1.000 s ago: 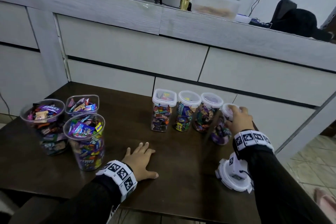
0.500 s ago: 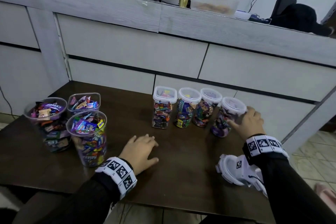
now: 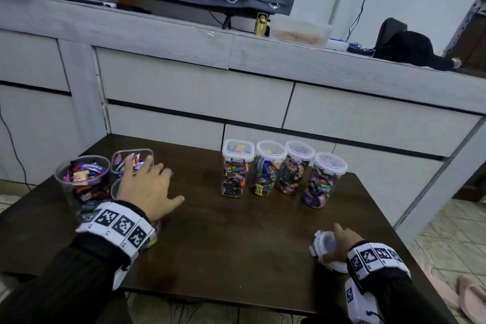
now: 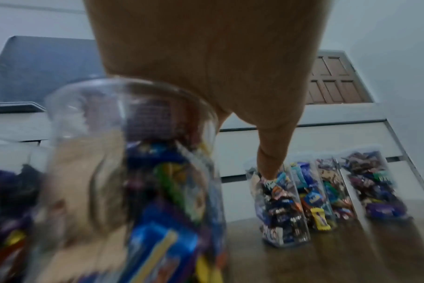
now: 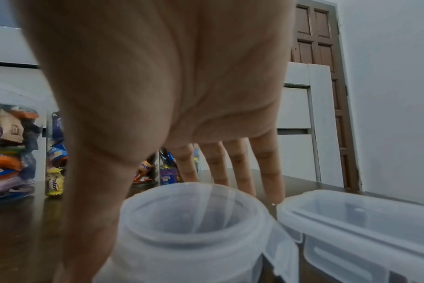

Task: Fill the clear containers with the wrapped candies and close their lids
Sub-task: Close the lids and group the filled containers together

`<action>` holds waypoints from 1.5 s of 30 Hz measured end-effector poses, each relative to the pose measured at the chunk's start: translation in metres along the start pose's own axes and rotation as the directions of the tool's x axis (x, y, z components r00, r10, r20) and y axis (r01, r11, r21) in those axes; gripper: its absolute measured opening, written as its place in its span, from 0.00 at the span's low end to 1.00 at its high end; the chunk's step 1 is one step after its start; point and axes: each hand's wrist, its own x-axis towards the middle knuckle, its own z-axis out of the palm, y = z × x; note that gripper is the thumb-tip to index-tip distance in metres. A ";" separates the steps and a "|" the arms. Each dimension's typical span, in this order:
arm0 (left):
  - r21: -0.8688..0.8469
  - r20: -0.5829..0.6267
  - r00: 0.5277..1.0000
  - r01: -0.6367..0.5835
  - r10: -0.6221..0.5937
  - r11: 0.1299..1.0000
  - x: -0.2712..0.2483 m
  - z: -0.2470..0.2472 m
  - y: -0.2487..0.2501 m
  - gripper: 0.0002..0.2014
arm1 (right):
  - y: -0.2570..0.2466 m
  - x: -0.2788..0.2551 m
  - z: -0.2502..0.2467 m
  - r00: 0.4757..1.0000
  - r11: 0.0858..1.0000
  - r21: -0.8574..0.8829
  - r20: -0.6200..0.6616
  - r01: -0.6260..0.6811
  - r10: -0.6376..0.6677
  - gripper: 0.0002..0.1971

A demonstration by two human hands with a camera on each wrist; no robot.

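Four clear containers full of wrapped candies stand lidded in a row at the back of the dark table: a square one, two round ones, and a fourth at the right. At the left stand three open containers of candies; the nearest is mostly hidden under my left hand, which hovers over its rim with fingers spread. My right hand reaches down over a round white lid near the front right edge, fingers straight behind it, thumb beside it.
A rectangular lid lies just right of the round one. A grey cabinet runs along the table's far side, with a tub and dark bag on top. Tiled floor lies to the right of the table.
My left hand lifted off the table and swung left over the open containers. My right hand let go of the fourth lidded container and came back to the loose lids.
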 end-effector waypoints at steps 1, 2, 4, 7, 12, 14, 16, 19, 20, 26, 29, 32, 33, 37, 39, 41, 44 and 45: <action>0.003 0.015 1.000 -0.012 0.012 1.000 -0.003 0.004 -0.001 0.35 | 0.000 0.000 -0.001 1.000 1.000 -0.001 -0.004 0.005 -0.005 0.47; -0.004 0.006 1.000 -0.025 0.025 1.000 -0.005 0.008 -0.002 0.33 | -0.001 0.000 -0.001 1.000 1.000 0.000 -0.006 0.011 -0.011 0.47; -0.031 -0.065 0.996 -0.058 0.056 0.998 -0.009 0.013 -0.003 0.26 | -0.001 0.000 -0.002 1.000 1.000 0.003 -0.012 0.020 -0.020 0.46; -0.010 -0.108 0.985 -0.138 0.136 0.990 -0.010 0.016 -0.005 0.21 | -0.001 0.000 -0.002 1.000 1.000 0.008 -0.020 0.023 -0.023 0.46; -0.085 -0.038 0.937 -0.348 0.346 0.934 -0.004 0.018 -0.003 0.33 | -0.002 0.001 -0.002 0.999 0.999 0.000 -0.020 0.035 -0.035 0.45; -0.119 -0.048 0.906 -0.423 0.420 0.899 -0.003 0.019 0.003 0.33 | -0.002 0.001 -0.003 0.999 0.999 -0.005 -0.021 0.036 -0.036 0.45; -0.129 -0.066 0.870 -0.493 0.489 0.860 -0.005 0.017 0.015 0.32 | -0.003 0.002 -0.003 0.999 0.999 -0.008 -0.024 0.038 -0.038 0.45; -0.129 -0.117 0.790 -0.613 0.602 0.780 -0.008 0.010 0.041 0.31 | -0.002 0.003 -0.003 0.999 0.999 -0.008 -0.019 0.040 -0.041 0.45; -0.147 -0.129 0.763 -0.646 0.633 0.749 -0.009 0.007 0.050 0.29 | -0.002 0.004 -0.003 0.999 0.999 -0.006 -0.017 0.040 -0.040 0.46; -0.137 -0.441 0.666 -0.713 0.602 0.688 -0.018 -0.002 0.077 0.21 | 0.002 0.006 0.000 0.998 0.998 -0.014 -0.020 0.053 -0.054 0.48; -0.317 -0.466 0.815 -0.517 0.344 0.795 -0.023 0.005 0.076 0.36 | 0.005 0.007 0.000 0.997 0.998 0.002 -0.011 0.070 -0.070 0.49; -0.519 -0.399 0.901 -0.374 0.169 0.769 -0.025 0.016 0.073 0.46 | 0.007 0.008 0.000 0.997 0.997 0.010 -0.013 0.078 -0.078 0.51; -0.553 -0.397 0.908 -0.355 0.137 0.754 -0.025 0.019 0.073 0.47 | 0.007 0.008 0.000 0.997 0.997 0.008 -0.016 0.082 -0.082 0.51; -0.587 -0.445 0.886 -0.400 0.132 0.704 -0.024 0.023 0.078 0.47 | 0.007 0.007 -0.004 0.994 0.994 0.004 -0.032 0.109 -0.109 0.49; -0.606 -0.459 0.874 -0.439 0.159 0.663 -0.022 0.025 0.081 0.47 | 0.005 0.005 -0.011 0.989 0.990 0.026 -0.051 0.141 -0.139 0.48; -0.646 -0.466 0.866 -0.474 0.182 0.599 -0.019 0.025 0.086 0.46 | 0.001 0.001 -0.020 0.977 0.979 0.064 -0.093 0.196 -0.189 0.46; -0.732 -0.490 0.849 -0.523 0.196 0.436 -0.018 0.026 0.099 0.47 | -0.008 -0.007 -0.038 0.952 0.948 0.137 -0.149 0.286 -0.266 0.50; -0.763 -0.499 0.846 -0.531 0.185 0.368 -0.019 0.028 0.105 0.48 | -0.011 -0.011 -0.045 0.941 0.935 0.157 -0.174 0.317 -0.290 0.49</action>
